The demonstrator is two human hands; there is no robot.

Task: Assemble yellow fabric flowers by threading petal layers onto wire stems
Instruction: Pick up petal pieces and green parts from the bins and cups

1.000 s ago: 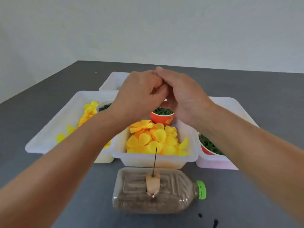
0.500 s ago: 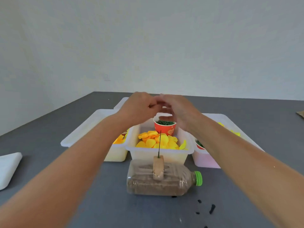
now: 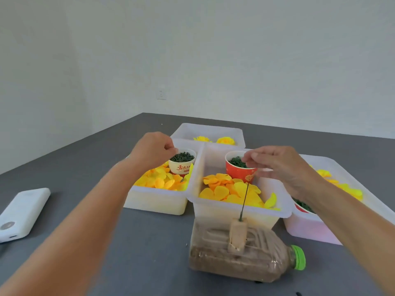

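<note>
We count four white trays on the grey table (image 3: 149,242). Our left hand (image 3: 152,149) hovers fist-like above the white cup (image 3: 182,162) in the left tray (image 3: 158,199); whether it pinches anything we cannot tell. Our right hand (image 3: 275,165) hangs over the red cup (image 3: 240,167) in the middle tray (image 3: 239,210) — thumb and forefinger nearly meeting, what they hold too small to tell. Yellow petals (image 3: 230,192) fill this tray. One wire stem (image 3: 244,201) stands upright in a block on the sand-filled bottle (image 3: 241,255), just beside the tray's near rim. A white power bank (image 3: 22,212) lies well apart at left, bare table between.
</note>
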